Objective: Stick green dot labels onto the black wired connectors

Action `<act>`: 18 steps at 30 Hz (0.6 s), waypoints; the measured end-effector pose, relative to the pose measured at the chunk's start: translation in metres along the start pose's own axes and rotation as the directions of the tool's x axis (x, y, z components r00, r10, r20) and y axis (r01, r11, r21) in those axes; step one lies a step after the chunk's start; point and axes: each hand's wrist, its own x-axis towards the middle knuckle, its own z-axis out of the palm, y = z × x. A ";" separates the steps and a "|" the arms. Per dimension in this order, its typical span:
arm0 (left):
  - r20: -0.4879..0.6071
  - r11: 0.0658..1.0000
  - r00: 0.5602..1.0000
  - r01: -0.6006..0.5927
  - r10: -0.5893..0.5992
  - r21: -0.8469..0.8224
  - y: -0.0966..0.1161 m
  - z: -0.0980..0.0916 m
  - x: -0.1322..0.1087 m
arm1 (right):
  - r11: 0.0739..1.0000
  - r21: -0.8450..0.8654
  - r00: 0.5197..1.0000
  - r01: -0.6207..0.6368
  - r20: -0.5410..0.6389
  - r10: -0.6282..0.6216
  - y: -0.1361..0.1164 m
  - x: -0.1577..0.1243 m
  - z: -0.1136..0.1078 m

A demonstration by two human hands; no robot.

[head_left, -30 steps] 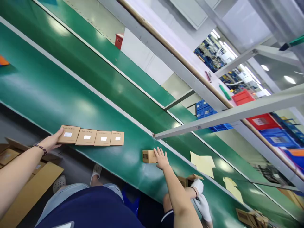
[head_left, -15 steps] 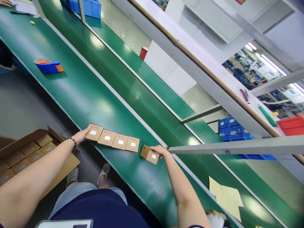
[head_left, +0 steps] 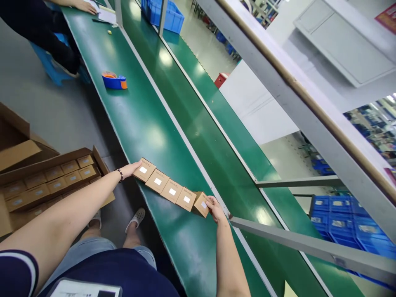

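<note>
Several small brown cardboard boxes with white labels stand in a slanting row on the green workbench [head_left: 148, 119]. My left hand [head_left: 131, 169] is closed on the outer side of the leftmost cardboard box [head_left: 144, 170], its fingertips partly hidden. At the other end, my right hand [head_left: 215, 209] grips the rightmost cardboard box [head_left: 201, 204], which is slightly tilted and meets its neighbour. Between them, the middle box [head_left: 171, 191] and those beside it sit side by side, labels facing up, untouched by either hand.
An open carton [head_left: 100, 165] of similar boxes stands low at left. A blue tape dispenser [head_left: 115, 81] lies farther up the bench. A metal post [head_left: 278, 233] crosses at right, near my right hand. A co-worker's hand [head_left: 85, 5] rests at the far end.
My right hand has brought its box leftward against the end of the row. My left hand stays at the leftmost box. The camera view has swung left.
</note>
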 end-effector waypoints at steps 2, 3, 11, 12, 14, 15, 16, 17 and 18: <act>0.032 0.999 0.999 -0.017 0.018 -0.033 -0.005 -0.001 0.006 | 1.000 0.008 0.998 -0.029 0.050 0.028 -0.008 -0.001 -0.008; 0.046 0.999 0.999 -0.026 0.028 -0.046 -0.007 -0.002 0.009 | 0.999 0.013 0.997 -0.041 0.066 0.040 -0.009 -0.002 -0.011; 0.144 0.989 0.985 -0.082 0.099 -0.120 -0.016 -0.003 0.018 | 0.961 0.276 0.981 -0.026 -0.177 0.078 0.032 -0.020 0.024; 0.154 0.989 0.982 -0.087 0.106 -0.123 -0.014 -0.003 0.017 | 0.947 0.320 0.970 -0.040 -0.214 0.113 0.037 -0.022 0.031; 0.177 0.987 0.977 -0.099 0.120 -0.125 -0.010 -0.002 0.016 | 0.934 0.348 0.958 -0.078 -0.234 0.168 0.043 -0.025 0.042; 0.189 0.986 0.974 -0.105 0.128 -0.125 -0.008 -0.002 0.015 | 0.932 0.347 0.956 -0.104 -0.225 0.190 0.043 -0.026 0.046; 0.199 0.986 0.971 -0.112 0.136 -0.125 -0.005 -0.001 0.014 | 0.927 0.348 0.953 -0.137 -0.210 0.220 0.041 -0.027 0.048; 0.204 0.985 0.968 -0.120 0.143 -0.125 -0.004 0.000 0.013 | 0.922 0.345 0.949 -0.175 -0.190 0.251 0.039 -0.028 0.048; 0.202 0.984 0.968 -0.127 0.151 -0.125 -0.003 0.000 0.012 | 0.918 0.332 0.945 -0.216 -0.164 0.282 0.036 -0.029 0.047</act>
